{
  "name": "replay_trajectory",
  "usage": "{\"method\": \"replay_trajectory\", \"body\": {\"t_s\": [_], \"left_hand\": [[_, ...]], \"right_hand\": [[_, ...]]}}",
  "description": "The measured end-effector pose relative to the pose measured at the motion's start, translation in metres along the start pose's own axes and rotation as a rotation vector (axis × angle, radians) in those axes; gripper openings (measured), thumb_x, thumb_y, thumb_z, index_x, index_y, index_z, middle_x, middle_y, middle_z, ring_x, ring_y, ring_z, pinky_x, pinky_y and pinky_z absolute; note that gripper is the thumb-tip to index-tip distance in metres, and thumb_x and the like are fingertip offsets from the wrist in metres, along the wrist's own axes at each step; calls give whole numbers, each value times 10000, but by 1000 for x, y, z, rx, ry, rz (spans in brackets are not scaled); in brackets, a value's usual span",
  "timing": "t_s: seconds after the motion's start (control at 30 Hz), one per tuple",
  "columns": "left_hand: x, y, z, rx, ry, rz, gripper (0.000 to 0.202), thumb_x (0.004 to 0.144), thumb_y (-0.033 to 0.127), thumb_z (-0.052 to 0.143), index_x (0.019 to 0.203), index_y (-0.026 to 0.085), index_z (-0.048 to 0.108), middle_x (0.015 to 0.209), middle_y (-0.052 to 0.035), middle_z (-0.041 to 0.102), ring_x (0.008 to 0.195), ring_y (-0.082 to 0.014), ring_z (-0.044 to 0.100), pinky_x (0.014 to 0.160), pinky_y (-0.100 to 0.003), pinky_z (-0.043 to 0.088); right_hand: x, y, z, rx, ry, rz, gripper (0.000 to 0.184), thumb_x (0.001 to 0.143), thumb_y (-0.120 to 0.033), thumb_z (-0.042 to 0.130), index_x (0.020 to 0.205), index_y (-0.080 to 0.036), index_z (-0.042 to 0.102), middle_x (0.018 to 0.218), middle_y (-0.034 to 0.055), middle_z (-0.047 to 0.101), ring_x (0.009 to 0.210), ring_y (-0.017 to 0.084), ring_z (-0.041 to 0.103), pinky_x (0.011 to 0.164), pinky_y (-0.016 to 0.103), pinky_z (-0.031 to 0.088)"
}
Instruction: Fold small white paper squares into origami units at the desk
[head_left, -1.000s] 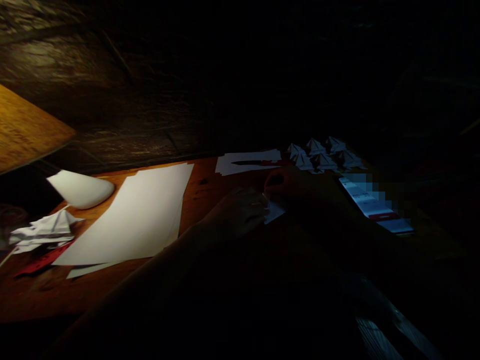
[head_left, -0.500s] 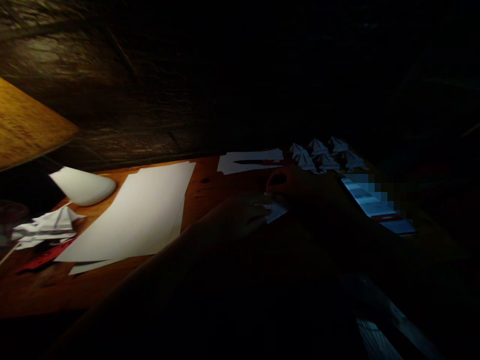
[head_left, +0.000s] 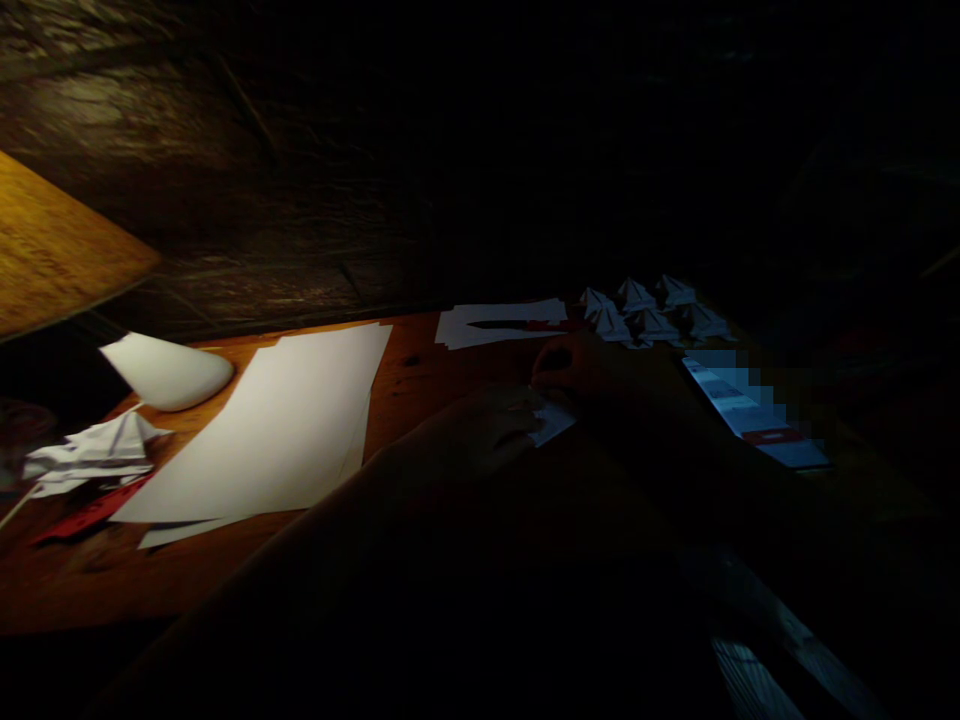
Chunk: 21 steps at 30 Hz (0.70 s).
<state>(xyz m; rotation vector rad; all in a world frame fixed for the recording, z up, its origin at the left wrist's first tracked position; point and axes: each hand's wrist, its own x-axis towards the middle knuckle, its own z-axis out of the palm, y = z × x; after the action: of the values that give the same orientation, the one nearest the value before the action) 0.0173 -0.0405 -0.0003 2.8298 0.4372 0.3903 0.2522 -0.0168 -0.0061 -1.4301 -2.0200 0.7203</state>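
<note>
Between my two hands is a small piece of folded white paper (head_left: 555, 422), dimly lit near the middle of the head view. My left hand (head_left: 487, 425) holds it from the left, fingers closed over its edge. From above and to the right, my right hand (head_left: 574, 365) pinches at its upper edge, thumb and forefinger curled into a ring. Deep shadow hides the other fingers of that hand. Beyond it, several folded white paper figures (head_left: 652, 322) stand in rows on the wooden table (head_left: 420, 365).
White sheets (head_left: 292, 430) lie left of my hands. A knife (head_left: 517, 325) rests on smaller papers (head_left: 457, 325) at the back. A lit phone (head_left: 757, 415) lies right. At far left are a lamp (head_left: 165, 372), crumpled folded paper (head_left: 105, 450) and a red strip (head_left: 94, 508).
My hands have barely moved. The right fingertips sit slightly lower on the folded paper, closer to the left hand. Everything else stays in place.
</note>
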Motion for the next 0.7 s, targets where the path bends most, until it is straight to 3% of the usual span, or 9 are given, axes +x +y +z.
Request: {"method": "replay_trajectory", "body": {"t_s": [0.2,0.43,0.6,0.7], "left_hand": [[-1,0,-1,6,9,-24,268,992,250,554,1219,190,681,1379,-118,604,1301,-258,553,1080,-457,493],[-2,-1,-6,4,-29,-51,261,995,265,546,1190,223,715,1384,-112,565,1285,-270,539,1067,-473,494],[-3,2,-12,-23,-12,-128,256,987,314,583,1194,279,730,1269,-87,569,1209,-250,539,1045,-466,499],[-3,2,-14,-46,-10,-165,228,958,300,626,1147,299,753,1304,-78,536,1249,-262,500,1081,-492,470]], "right_hand": [[0,-1,0,-35,3,-13,143,784,-280,721,855,-179,793,893,64,775,748,165,666,663,283,468],[-1,-5,-3,-61,-81,65,256,862,-387,664,869,-178,811,813,51,757,635,127,598,554,251,374],[0,-5,3,-82,-103,-19,188,848,-281,674,925,-193,822,917,61,780,702,136,624,609,243,416],[1,-2,8,-64,-77,-4,180,810,-202,678,913,-191,825,921,62,784,721,145,639,619,242,433]]}}
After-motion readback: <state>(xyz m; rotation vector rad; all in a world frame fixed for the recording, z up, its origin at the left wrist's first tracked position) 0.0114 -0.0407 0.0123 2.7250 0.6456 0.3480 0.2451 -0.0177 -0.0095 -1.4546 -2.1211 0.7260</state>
